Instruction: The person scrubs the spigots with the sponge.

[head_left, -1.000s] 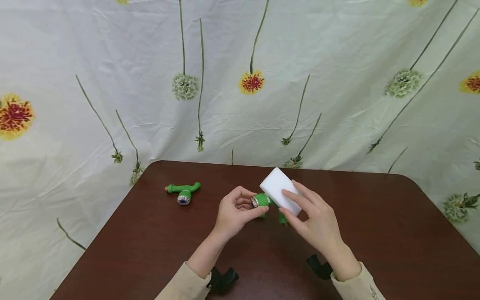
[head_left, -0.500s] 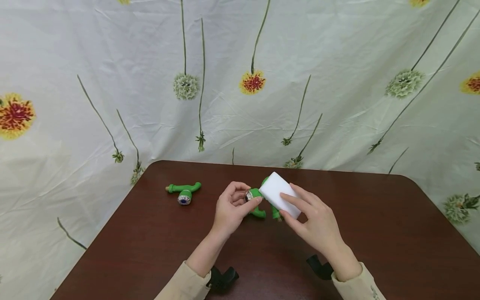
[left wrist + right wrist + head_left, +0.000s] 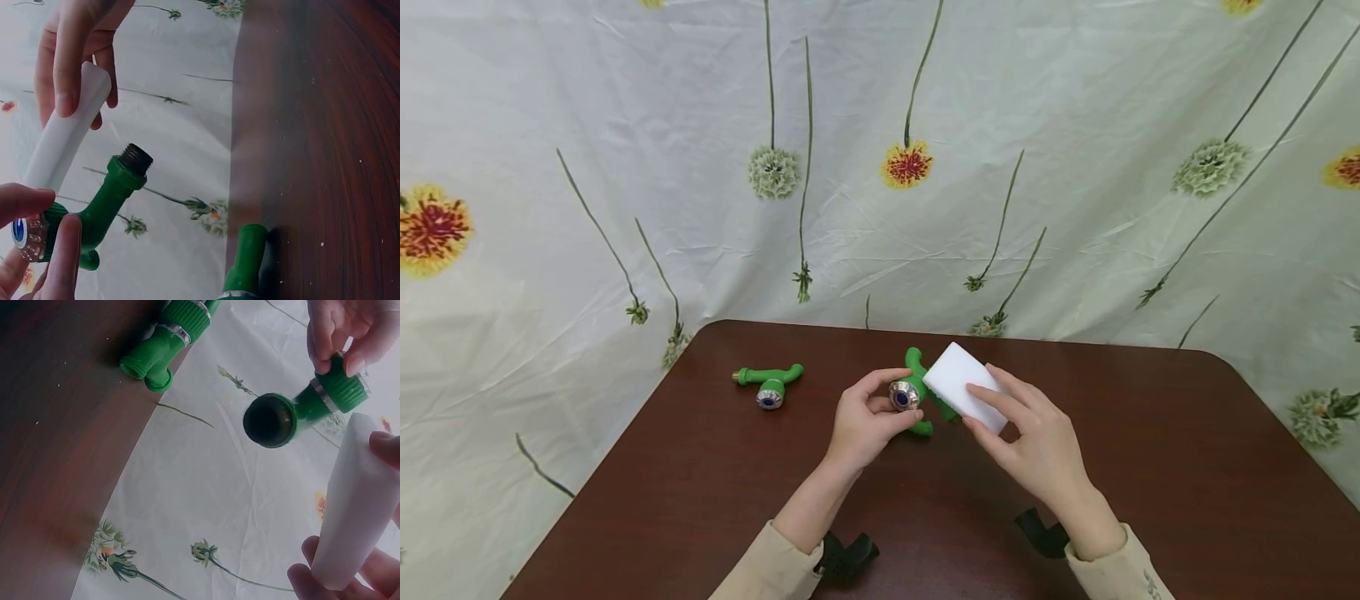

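My left hand (image 3: 865, 421) grips a green tap (image 3: 103, 209) by its silvery knob (image 3: 904, 397), which has a blue centre. The tap is raised above the table, its dark threaded end (image 3: 136, 160) showing in the left wrist view. Facing the right wrist camera is a round dark opening (image 3: 270, 420) of the same tap. With thumb and fingers, my right hand (image 3: 1033, 437) pinches a white block-shaped sponge (image 3: 964, 385). One end of the sponge lies right by the tap's green body and hides part of it in the head view.
A second green tap (image 3: 771, 385) lies at the table's back left. The dark brown table (image 3: 700, 492) ends at a rounded back edge, with a flowered white cloth (image 3: 850, 100) hanging behind it. Black devices (image 3: 850, 557) sit at both wrists.
The tap has turned in my left hand, so its knob now faces the head camera and one curved end points up past the fingers. The sponge has shifted only slightly.
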### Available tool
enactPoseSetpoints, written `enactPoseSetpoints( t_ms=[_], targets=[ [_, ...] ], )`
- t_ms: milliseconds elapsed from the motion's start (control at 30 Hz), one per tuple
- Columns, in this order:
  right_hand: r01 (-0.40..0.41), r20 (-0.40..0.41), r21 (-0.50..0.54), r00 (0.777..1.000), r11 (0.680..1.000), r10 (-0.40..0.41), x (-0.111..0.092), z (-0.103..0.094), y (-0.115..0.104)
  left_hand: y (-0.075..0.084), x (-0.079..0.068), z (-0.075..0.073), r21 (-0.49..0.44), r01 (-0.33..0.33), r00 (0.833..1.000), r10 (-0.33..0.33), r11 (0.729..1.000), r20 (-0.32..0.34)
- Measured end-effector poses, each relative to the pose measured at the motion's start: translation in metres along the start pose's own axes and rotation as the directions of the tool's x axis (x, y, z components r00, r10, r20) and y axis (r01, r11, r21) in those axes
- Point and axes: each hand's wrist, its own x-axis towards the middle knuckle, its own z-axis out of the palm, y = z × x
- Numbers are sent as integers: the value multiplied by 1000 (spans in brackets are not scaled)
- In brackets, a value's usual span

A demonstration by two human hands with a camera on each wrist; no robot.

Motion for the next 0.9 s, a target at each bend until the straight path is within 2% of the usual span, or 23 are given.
enactPoseSetpoints(
  t_ms=[333, 567, 767, 900],
  targets=[
    [9, -24, 23, 1000, 1000, -9, 2, -2, 0, 0, -1, 0, 60, -44, 998, 46, 997, -36],
    [2, -35, 55, 999, 999, 0, 1, -1, 0, -1, 0, 0, 76, -77, 989, 86, 994, -119],
    [14, -37, 30, 999, 999, -13, 1, 0, 0, 2, -1, 4, 20, -59, 995, 60, 998, -82],
    [19, -23, 32, 1000, 999, -18, 1, 0, 0, 17, -9, 10, 78, -100, 990, 107, 992, -88]
  ],
)
